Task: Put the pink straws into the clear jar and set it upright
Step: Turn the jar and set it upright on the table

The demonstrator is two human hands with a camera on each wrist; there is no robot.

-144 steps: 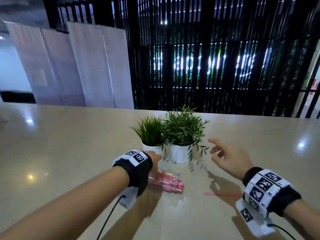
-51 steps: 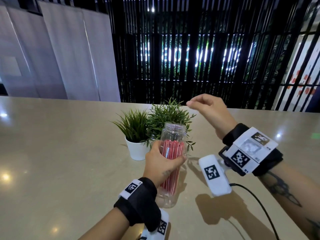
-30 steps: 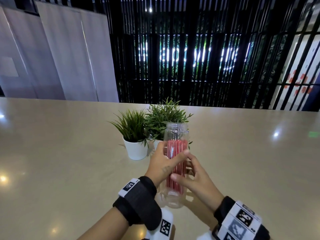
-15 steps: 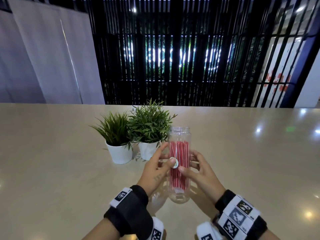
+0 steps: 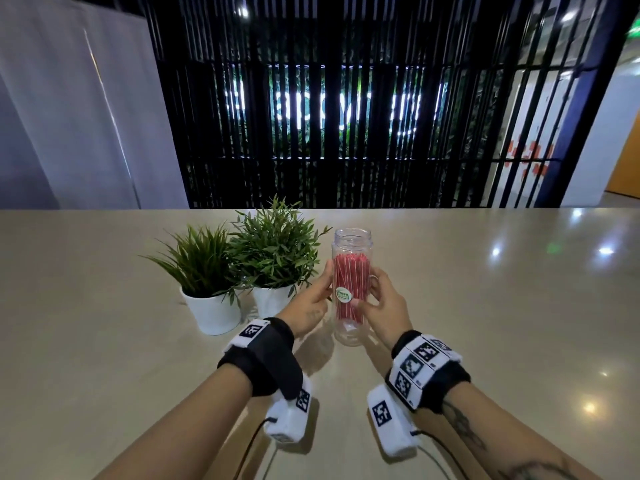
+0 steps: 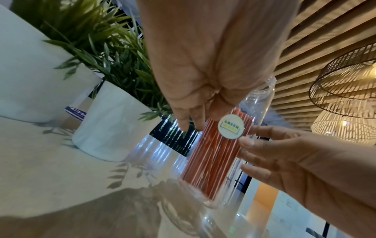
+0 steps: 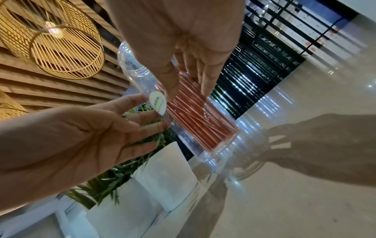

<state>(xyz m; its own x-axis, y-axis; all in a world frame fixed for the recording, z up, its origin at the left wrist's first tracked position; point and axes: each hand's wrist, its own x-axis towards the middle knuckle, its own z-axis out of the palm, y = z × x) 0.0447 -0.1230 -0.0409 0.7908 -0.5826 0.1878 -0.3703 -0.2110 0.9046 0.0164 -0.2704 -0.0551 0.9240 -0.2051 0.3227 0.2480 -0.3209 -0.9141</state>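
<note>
The clear jar [image 5: 351,242] stands upright on the beige table [image 5: 502,323], its mouth open at the top. A bundle of pink straws [image 5: 349,278] stands inside it, behind a round green-and-white sticker [image 5: 343,294]. My left hand [image 5: 311,303] is at the jar's left side and my right hand [image 5: 382,304] at its right, both with fingers nearly straight. In the left wrist view my left hand [image 6: 201,119] points its fingertips at the straws [image 6: 213,153]. In the right wrist view my right hand [image 7: 189,90] lays its fingertips lightly on the jar [image 7: 134,64].
Two green plants in white pots [image 5: 213,311] [image 5: 268,299] stand just left of the jar, close to my left hand. A black slatted screen [image 5: 346,133] rises behind the table's far edge. Bare tabletop stretches to the right and towards me.
My left hand raised the jar from lying to upright, then my right hand came in on the other side. Over the last second both hands' fingers have straightened against the standing jar.
</note>
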